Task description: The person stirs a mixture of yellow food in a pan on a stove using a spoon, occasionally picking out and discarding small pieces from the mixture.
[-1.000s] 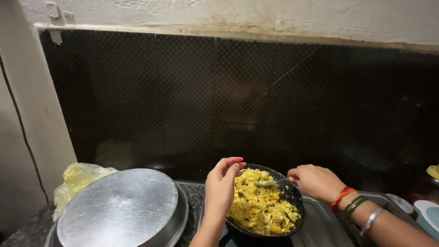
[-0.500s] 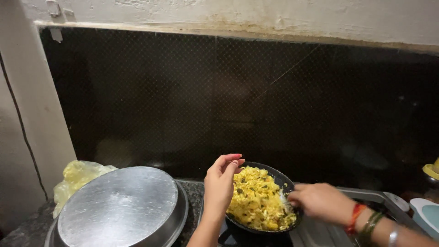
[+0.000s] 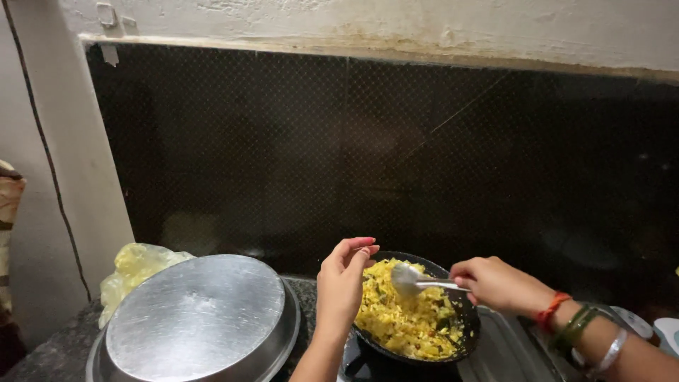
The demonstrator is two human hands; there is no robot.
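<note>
A black pan [image 3: 467, 338] filled with yellow cooked food [image 3: 407, 318] sits low in the middle of the head view. My right hand [image 3: 495, 283] grips a metal spoon [image 3: 411, 280], whose bowl rests over the food near the far side of the pan. My left hand [image 3: 341, 283] is at the pan's left rim, fingers curled and pinched together near the edge; whether it grips the rim is hidden. Red, green and silver bangles [image 3: 576, 327] circle my right wrist.
A large steel vessel with a flat steel lid [image 3: 198, 322] stands to the left of the pan. A crumpled yellowish plastic bag [image 3: 138, 269] lies behind it. Behind everything is a dark dotted backsplash [image 3: 396, 155], with a pale wall [image 3: 49, 163] at left. The steel stove top [image 3: 506, 354] shows beside the pan.
My right hand has lifted the spoon up out of the pan's right side and brought it over the far middle of the food. My left hand stays at the rim.
</note>
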